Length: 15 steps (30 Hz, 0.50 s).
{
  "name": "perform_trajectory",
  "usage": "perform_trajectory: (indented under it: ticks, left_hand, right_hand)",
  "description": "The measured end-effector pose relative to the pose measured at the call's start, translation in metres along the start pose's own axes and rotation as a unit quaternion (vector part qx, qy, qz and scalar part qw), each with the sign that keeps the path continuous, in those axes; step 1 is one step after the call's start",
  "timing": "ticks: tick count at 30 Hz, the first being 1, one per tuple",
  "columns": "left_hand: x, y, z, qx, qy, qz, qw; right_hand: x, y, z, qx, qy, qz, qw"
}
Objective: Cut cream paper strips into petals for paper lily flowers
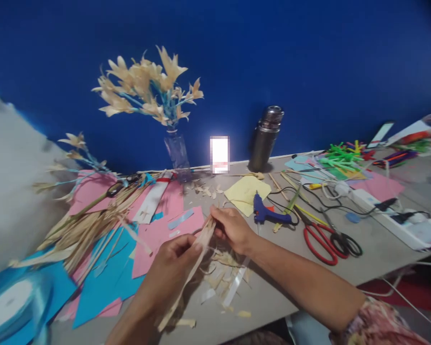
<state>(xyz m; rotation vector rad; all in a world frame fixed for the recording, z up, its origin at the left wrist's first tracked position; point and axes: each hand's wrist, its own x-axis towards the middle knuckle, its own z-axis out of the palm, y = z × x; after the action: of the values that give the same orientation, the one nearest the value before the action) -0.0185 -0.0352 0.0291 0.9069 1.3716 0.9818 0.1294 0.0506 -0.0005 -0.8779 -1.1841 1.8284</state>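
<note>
A long, pale strip of dried husk (190, 278) runs between my two hands over the middle of the table. My left hand (177, 258) pinches it partway along, with the loose tail hanging down toward the table's front. The upper end is gripped by the fingertips of my right hand (232, 227). Husk scraps (224, 278) and a clear plastic strip (237, 282) lie on the table below my hands. Just beyond my right hand rests a blue glue gun (267, 211), beside a yellow paper sheet (246, 191).
At the back stand a vase (177, 153) of husk flowers and a metal flask (267, 139). Red-handled scissors (319, 242), black-handled scissors (345, 242) and a power strip (391, 220) lie right. Dried husks (93, 225), coloured paper (107, 282) and a ribbon roll (17, 306) cover the left.
</note>
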Motion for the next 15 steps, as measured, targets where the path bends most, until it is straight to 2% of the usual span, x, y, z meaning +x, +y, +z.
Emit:
perform_trajectory:
  ticks: [3, 5, 7, 9, 10, 12, 13, 14, 15]
  left_hand:
    - [-0.007, 0.005, -0.012, 0.024, 0.027, -0.002, 0.999]
    - [-0.012, 0.008, -0.02, 0.029, 0.045, -0.016, 0.998]
    - [-0.016, 0.01, -0.027, 0.025, 0.069, -0.026, 0.997]
    - [-0.019, 0.01, -0.03, 0.013, 0.079, -0.039, 0.996]
    - [-0.02, 0.008, -0.031, 0.006, 0.077, -0.049, 0.996]
    - [-0.02, 0.005, -0.032, -0.008, 0.071, -0.065, 0.995]
    - [-0.02, 0.003, -0.033, -0.012, 0.071, -0.07, 0.995]
    - [-0.019, 0.001, -0.033, -0.014, 0.073, -0.073, 0.995]
    - [-0.017, 0.0, -0.033, -0.017, 0.075, -0.075, 0.994]
  right_hand:
    - [0.003, -0.014, -0.004, 0.017, 0.021, -0.024, 0.999]
    - [-0.002, -0.034, -0.006, -0.002, 0.032, -0.038, 0.999]
    - [-0.017, -0.06, -0.014, -0.085, 0.01, -0.063, 0.994]
    - [-0.043, -0.088, -0.035, -0.24, 0.01, -0.119, 0.963]
    - [-0.059, -0.099, -0.05, -0.33, 0.054, -0.153, 0.93]
    - [-0.097, -0.113, -0.092, -0.486, 0.208, -0.195, 0.826]
    - [-0.118, -0.114, -0.117, -0.55, 0.285, -0.187, 0.763]
    - [-0.138, -0.11, -0.142, -0.599, 0.345, -0.151, 0.707]
    - [-0.157, -0.103, -0.166, -0.636, 0.38, -0.093, 0.665]
